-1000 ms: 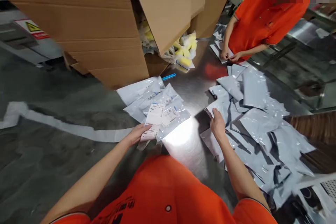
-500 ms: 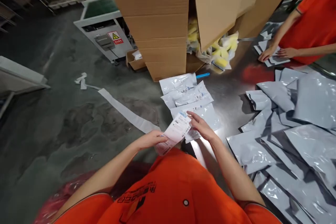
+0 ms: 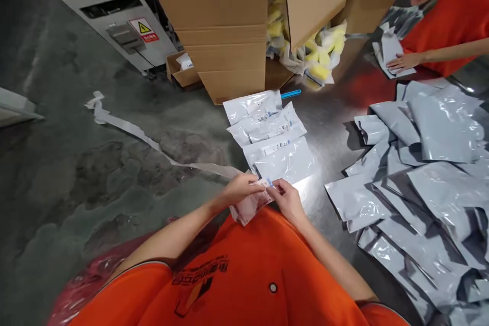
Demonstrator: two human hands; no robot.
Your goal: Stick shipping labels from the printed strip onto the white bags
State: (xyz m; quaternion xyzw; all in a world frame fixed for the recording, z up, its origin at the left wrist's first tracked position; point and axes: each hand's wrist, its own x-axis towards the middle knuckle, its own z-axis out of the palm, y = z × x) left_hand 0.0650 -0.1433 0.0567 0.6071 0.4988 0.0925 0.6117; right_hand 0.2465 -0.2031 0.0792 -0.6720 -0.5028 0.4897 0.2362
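Note:
In front of my body, my left hand [image 3: 241, 189] is closed on a printed shipping label [image 3: 250, 207], with the thumb on top. My right hand [image 3: 287, 197] pinches the label's upper right corner, close to the left fingertips. Part of the label hangs below the left hand against my shirt. From the left hand a long pale paper strip [image 3: 141, 135] trails away over the floor to a crumpled end. Just beyond my hands, white plastic mailing bags [image 3: 284, 160] lie overlapped in a row, some bearing printed labels. A blue stick-like item [image 3: 291, 93] pokes out beside the farthest bag.
A tall cardboard box [image 3: 229, 30] stands ahead, with wrapped yellow items [image 3: 321, 63] by its opening. Grey mailing bags [image 3: 439, 198] pile up on the metal table at right. A co-worker's hand [image 3: 401, 62] rests on bags. A machine [image 3: 126, 25] with a warning sign stands left.
My hands have come closer together at the label's upper end, and the label has folded down. The paper strip has shifted. One of the co-worker's hands has lifted off the bags.

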